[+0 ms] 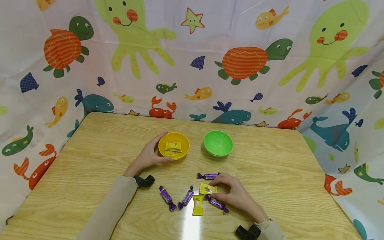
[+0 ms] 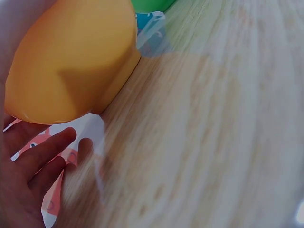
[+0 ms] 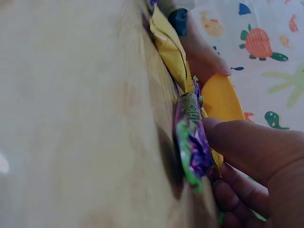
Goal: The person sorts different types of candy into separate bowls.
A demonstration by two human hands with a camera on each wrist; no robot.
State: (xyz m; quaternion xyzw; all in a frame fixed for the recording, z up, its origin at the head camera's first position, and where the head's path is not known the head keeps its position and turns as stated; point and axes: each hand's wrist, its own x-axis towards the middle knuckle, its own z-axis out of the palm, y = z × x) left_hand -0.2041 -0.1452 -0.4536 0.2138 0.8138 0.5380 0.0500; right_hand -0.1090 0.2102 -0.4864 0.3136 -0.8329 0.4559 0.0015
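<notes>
My left hand [image 1: 150,154] holds the yellow bowl [image 1: 173,136] from its left side, thumb along the near rim. Inside the bowl lie yellow-wrapped candies [image 1: 173,146]. My right hand [image 1: 232,191] pinches a yellow-wrapped candy [image 1: 206,189] between thumb and fingers, low over the table. Right beside that thumb is a purple-wrapped candy [image 1: 217,203], which in the right wrist view partly hides the pinched one. Another purple candy [image 1: 210,176] lies just beyond my fingers. A second loose yellow candy [image 1: 198,206] sits nearer to me.
A green bowl [image 1: 218,143] stands right of the yellow one, with nothing in it. Two more purple candies, one at the left [image 1: 166,196] and one nearer the middle [image 1: 186,198], lie on the wooden table [image 1: 270,160]. A printed cloth [image 1: 180,40] hangs behind the table's far edge.
</notes>
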